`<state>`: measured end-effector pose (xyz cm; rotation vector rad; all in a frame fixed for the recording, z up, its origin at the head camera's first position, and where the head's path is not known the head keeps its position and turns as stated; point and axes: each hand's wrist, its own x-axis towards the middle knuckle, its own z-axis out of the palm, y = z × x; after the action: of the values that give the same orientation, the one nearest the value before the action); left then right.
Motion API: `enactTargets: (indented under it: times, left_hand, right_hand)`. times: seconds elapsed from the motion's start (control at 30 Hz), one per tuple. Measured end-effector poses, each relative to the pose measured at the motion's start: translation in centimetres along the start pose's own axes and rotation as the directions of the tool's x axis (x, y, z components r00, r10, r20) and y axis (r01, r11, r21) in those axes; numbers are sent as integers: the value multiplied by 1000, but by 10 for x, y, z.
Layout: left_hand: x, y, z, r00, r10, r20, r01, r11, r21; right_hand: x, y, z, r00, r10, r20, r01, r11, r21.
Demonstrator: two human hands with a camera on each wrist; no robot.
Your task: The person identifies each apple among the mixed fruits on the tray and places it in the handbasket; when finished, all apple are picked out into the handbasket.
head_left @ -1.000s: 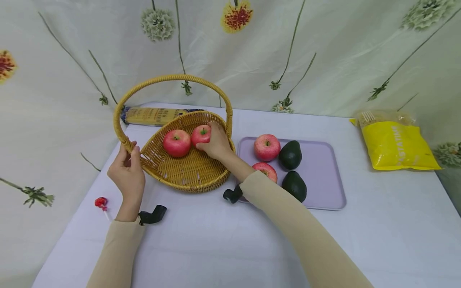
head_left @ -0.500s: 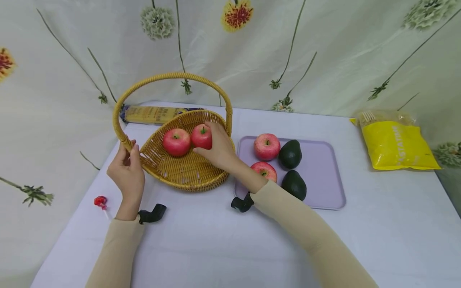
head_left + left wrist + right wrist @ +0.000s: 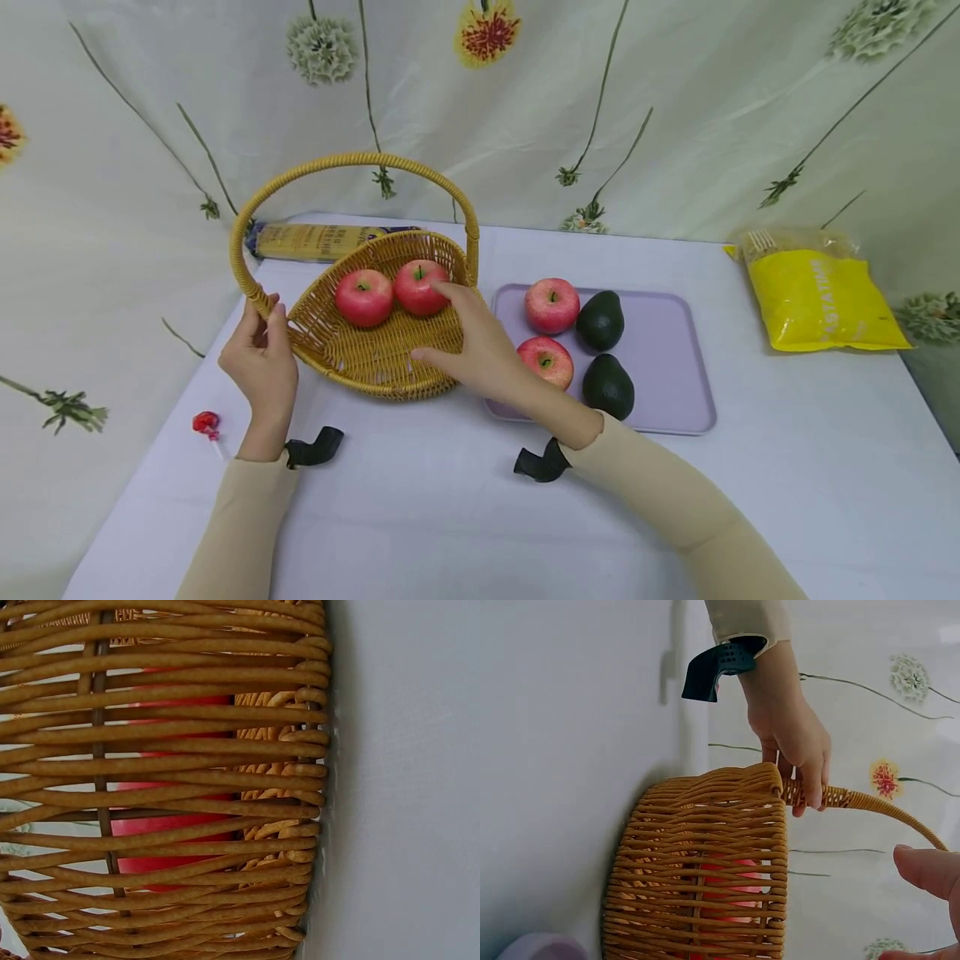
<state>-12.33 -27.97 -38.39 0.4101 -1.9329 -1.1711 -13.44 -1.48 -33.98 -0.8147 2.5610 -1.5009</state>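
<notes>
The left hand [image 3: 262, 358] grips the foot of the handle [image 3: 356, 160] where it meets the near left side of the basket [image 3: 382, 354], thumb and fingers closed on the woven cane. From that grip the handle arches up and over to the far side, and the basket spreads out to the right, with two apples inside: the left apple [image 3: 363, 297] is nearer the grip, the right apple [image 3: 420, 287] just beyond it. The left wrist view shows red through the gaps in the weave. Further right, the right hand [image 3: 487, 346] hangs over the basket's right rim with thumb and fingers spread, holding nothing; its fingertips overlap the edge of the right apple in the head view, and whether they touch it I cannot tell. Past that hand lies a tray [image 3: 667, 367], carrying a back apple [image 3: 552, 306], a front apple [image 3: 547, 361] and, to their right, a back avocado [image 3: 601, 321] and a front avocado [image 3: 608, 387]. A lollipop [image 3: 206, 423] lies left of the left grip and closer to the person, a long packet [image 3: 322, 242] lies beyond it behind the basket, and well off to the right sits a yellow bag [image 3: 825, 300]
</notes>
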Motion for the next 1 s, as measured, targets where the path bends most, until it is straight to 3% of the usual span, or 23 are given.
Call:
enactTargets:
  times: [0.23,0.47,0.67,1.0]
  left_hand:
    - [0,-2,1,1000,-4,-2,4,1000,5]
    - [1,-4,2,1000,-5,-7,5,1000,15]
    - [-1,-2,2,1000,-4,-13,4,1000,6]
    - [0,-5,3,1000,-15,-20,15,1000,7]
  right_hand:
    - [-27,1,-21,998,59,-10,-59,998,17]
    - [-44,14,-42,996,13,-83,-13,1000,2]
    - [-58,31,-59,989,19,-147,-19,1000,1]
    - [-75,53,-82,984,48,-171,-45,999,21]
